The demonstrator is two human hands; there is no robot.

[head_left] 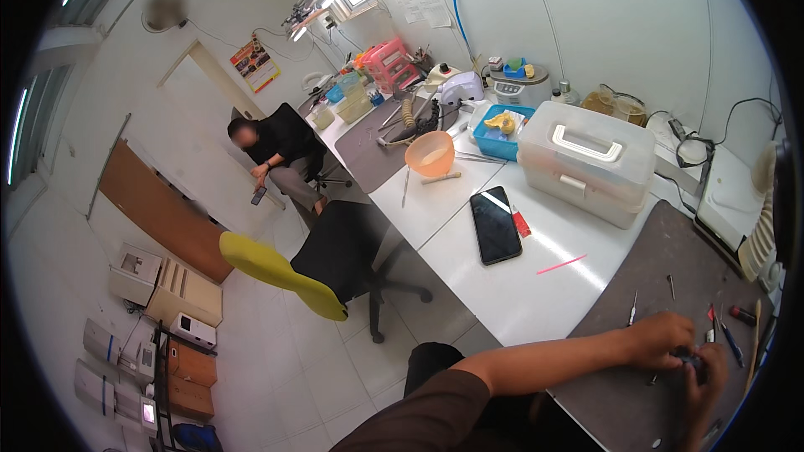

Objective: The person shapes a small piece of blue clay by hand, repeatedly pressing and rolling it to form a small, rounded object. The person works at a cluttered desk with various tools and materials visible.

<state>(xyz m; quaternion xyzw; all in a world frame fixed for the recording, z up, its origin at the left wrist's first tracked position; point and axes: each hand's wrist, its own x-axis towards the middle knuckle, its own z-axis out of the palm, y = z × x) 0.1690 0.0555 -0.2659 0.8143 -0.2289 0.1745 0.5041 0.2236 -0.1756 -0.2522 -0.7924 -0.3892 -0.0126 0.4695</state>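
At the lower right, my left hand (660, 338) and my right hand (708, 378) meet over a dark grey mat (607, 385). Both have their fingers closed around a small dark object (687, 357), mostly covered by the fingers, so its kind does not show. Close to the left hand lie a thin metal tool (632, 308) and a short metal bur-like piece (671, 287). Beyond the right hand are a blue pen-like tool (732, 343), a dark red cylinder (742, 315) and a long wooden stick (753, 347).
A black phone (495, 228) lies on the white worktop, near a clear lidded box (586, 163), an orange bowl (430, 154) and a blue tray (494, 146). A ribbed hose (760, 209) stands at right. Left are a yellow-backed chair (285, 272) and a seated person (285, 146) holding a phone.
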